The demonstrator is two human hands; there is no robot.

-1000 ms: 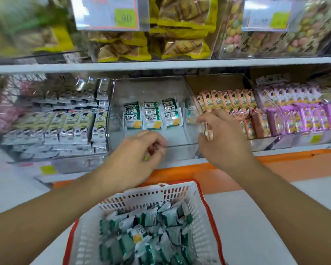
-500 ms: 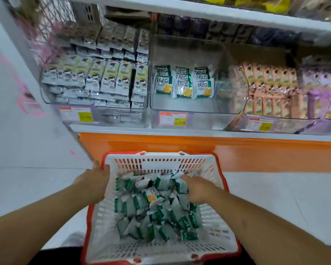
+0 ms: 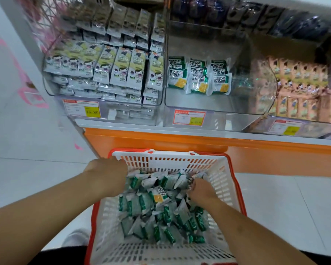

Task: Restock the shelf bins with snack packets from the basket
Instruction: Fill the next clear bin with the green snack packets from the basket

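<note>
Here both hands dig into the basket: right hand pinches green packets, left hand grip unclear; overfilled fingers could spill packets short of the twelve o'clock bin.

Glossy packets (perforated plastic basket)

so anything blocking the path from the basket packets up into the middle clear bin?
Nothing visible. Both hands are down among the green packets in the basket. The middle clear bin sits straight above, open at the front over a low lip, with only a few matching packets at the back. The orange ledge lies below that opening.
</note>
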